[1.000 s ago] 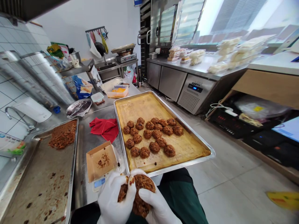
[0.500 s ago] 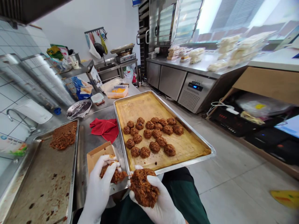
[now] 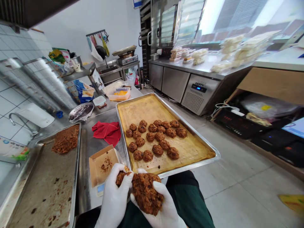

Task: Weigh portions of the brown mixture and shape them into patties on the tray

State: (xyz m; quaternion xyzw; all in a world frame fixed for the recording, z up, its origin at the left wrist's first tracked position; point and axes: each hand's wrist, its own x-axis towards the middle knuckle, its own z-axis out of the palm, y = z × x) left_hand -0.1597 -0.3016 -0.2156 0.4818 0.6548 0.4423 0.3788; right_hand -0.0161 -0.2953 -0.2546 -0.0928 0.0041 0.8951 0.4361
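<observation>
My right hand (image 3: 163,209), in a white glove, cups a large lump of brown crumbly dough (image 3: 147,194) near the bottom of the view. My left hand (image 3: 114,199), also gloved, pinches a smaller piece of dough (image 3: 120,178) pressed against that lump. Just ahead lies a metal baking tray (image 3: 209,148) lined with yellowed paper, carrying several round brown dough balls (image 3: 153,139). A small cardboard box (image 3: 102,164) with crumbs sits on a scale to the left of my hands.
A second metal tray (image 3: 42,186) at the left holds a heap of the brown mix (image 3: 66,143). A red cloth (image 3: 107,131), a foil-lined bowl (image 3: 80,111) and plastic containers (image 3: 120,93) lie on the steel counter. Steel cabinets (image 3: 187,85) and an oven stand beyond the floor aisle.
My left hand took a piece of dough over to the cardboard box, then came back and pressed it against the lump in my right hand.
</observation>
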